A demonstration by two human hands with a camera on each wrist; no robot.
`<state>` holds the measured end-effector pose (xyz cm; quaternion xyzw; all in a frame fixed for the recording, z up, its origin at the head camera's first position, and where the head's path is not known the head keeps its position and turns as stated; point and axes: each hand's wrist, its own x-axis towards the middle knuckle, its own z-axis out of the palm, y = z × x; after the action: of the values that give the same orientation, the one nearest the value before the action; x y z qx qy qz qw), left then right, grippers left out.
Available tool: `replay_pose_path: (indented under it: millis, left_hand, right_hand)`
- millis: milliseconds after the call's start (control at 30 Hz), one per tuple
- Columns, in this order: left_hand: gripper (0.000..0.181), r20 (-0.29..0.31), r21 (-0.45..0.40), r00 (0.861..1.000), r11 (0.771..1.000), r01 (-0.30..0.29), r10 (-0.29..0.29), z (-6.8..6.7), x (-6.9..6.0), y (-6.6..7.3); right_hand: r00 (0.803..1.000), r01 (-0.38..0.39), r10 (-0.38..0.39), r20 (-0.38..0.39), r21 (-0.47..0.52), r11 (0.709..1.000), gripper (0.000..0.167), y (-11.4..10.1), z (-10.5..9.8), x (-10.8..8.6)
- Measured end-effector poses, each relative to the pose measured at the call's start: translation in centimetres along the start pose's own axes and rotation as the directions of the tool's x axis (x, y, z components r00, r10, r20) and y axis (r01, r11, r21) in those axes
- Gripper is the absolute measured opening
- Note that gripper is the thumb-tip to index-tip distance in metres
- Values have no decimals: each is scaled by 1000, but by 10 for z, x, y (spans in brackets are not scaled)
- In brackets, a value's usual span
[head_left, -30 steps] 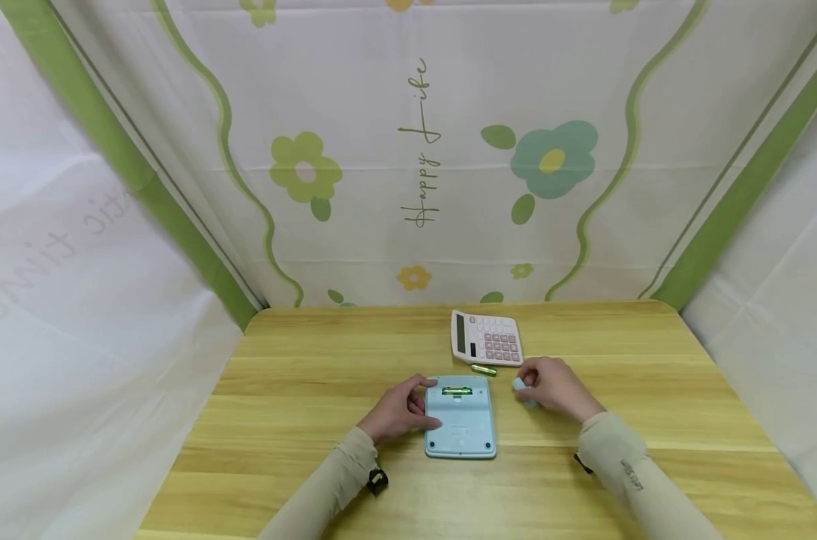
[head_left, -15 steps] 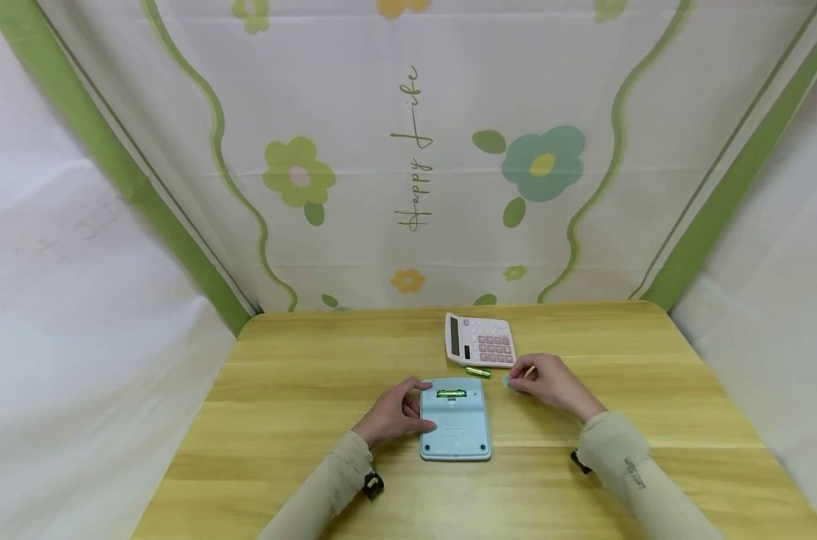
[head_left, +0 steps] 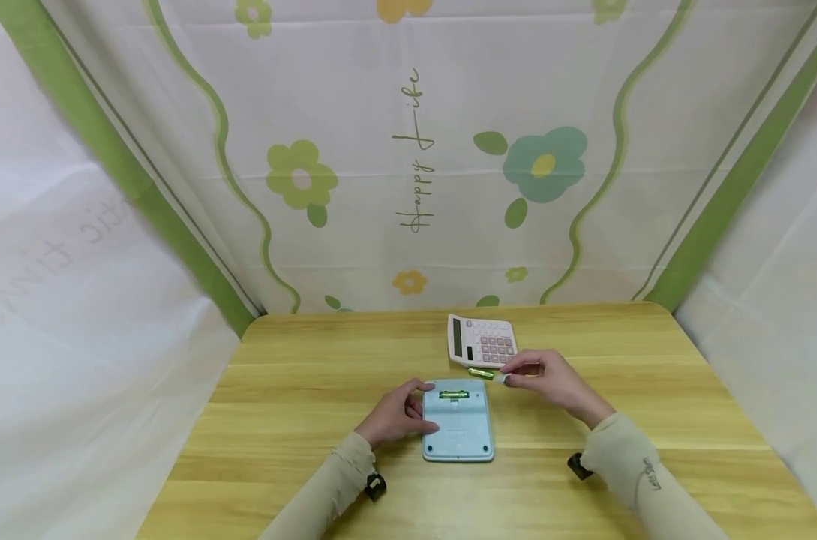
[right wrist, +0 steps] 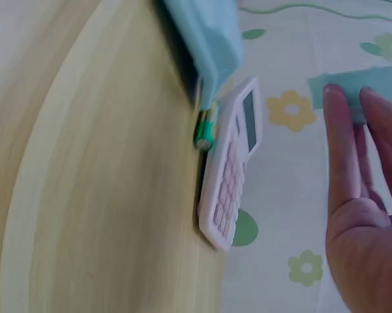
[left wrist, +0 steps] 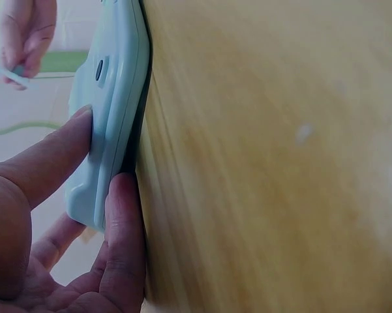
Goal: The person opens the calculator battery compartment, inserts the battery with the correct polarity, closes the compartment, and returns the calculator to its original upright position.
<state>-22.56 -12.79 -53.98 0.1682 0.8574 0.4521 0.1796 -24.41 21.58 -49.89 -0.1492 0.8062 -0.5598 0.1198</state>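
Note:
A light blue calculator (head_left: 457, 442) lies face down on the table, its battery compartment uncovered and a green battery (head_left: 455, 394) inside. My left hand (head_left: 391, 412) grips its left edge, thumb on the back; the left wrist view shows a finger under the rim of the blue casing (left wrist: 120, 98). Between thumb and fingertips, my right hand (head_left: 553, 381) pinches a small light blue battery cover (right wrist: 349, 79), held up off the table. That hand is just right of a loose green battery (head_left: 481, 373), which lies between the two calculators.
A pink calculator (head_left: 482, 341) lies face up behind the loose battery. The wooden table (head_left: 300, 420) ends at a back edge against a flowered curtain (head_left: 354, 240), with white cloth walls on both sides.
My right hand has moved left and slightly away from me with the battery cover, coming close to the loose battery. My left hand keeps its grip on the blue calculator.

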Motion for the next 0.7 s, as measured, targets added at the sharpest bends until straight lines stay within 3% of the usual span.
replay_pose_path:
  millis: [100,233,533,700]
  left_hand:
    - [67,1,-4,1000,1000,0,0,0,0,1]
    - [67,8,-6,1000,1000,-3,3,1,-1,1]
    - [67,2,4,1000,1000,-12,12,0,-1,1]
    - [67,1,0,1000,1000,-4,4,0,0,1]
  right_hand:
    - [998,40,-43,34,106,994,21,-1,-2,-1]
    - [994,90,-98,49,149,985,20,0,-3,-1]
    - [988,147,-153,31,153,977,17,-2,-2,0]
    - [989,147,-148,12,71,987,19,-7,7,3]
